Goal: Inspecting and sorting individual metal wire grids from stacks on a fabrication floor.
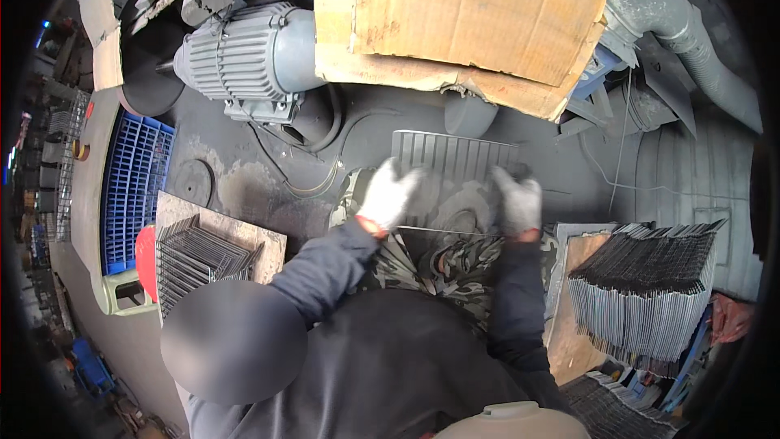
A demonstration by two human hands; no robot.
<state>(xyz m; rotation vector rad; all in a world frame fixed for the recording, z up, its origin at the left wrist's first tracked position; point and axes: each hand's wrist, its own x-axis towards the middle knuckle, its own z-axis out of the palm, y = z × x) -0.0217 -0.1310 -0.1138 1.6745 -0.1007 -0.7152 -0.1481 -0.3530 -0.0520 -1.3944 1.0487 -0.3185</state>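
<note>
Rack (457,160) of thin metal bars spans between the gloved left hand (388,195) and right hand (520,202). Blurred fingers: I cannot tell whether either hand pinches it.

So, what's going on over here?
A person has a barred rack between two gloved hands, above their camouflage trousers. The left hand is at its left side, the right hand at its right; blur hides the exact grip. A big stack of dark barred pieces stands to the right, and a second stack sits on a board to the left.
</note>
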